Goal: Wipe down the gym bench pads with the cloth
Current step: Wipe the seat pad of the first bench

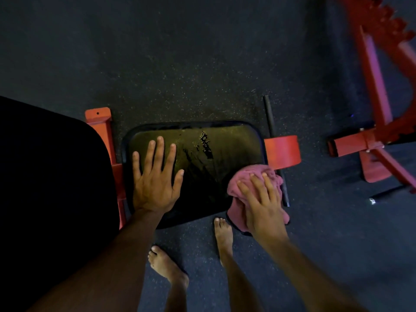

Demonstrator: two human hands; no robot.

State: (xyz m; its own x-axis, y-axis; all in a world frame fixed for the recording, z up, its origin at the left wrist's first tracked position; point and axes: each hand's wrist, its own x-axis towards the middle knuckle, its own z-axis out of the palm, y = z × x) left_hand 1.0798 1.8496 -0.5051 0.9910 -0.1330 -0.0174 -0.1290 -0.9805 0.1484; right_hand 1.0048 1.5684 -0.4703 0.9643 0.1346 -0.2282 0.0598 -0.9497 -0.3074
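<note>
The black seat pad [213, 149] of the gym bench lies below me, with wet streaks and droplets across its middle. My left hand [155, 176] rests flat on the pad's left part, fingers spread and straight. My right hand [261, 203] presses a crumpled pink cloth [238, 185] onto the pad's near right corner, fingers laid over the cloth. A larger black back pad [51, 176] fills the left of the view.
The bench's red frame shows at the left [101, 124] and right [282, 152] of the seat pad, with a black bar [271, 122] beside it. Another red rack [378, 104] stands on the dark rubber floor at the right. My bare feet [222, 237] stand close to the pad.
</note>
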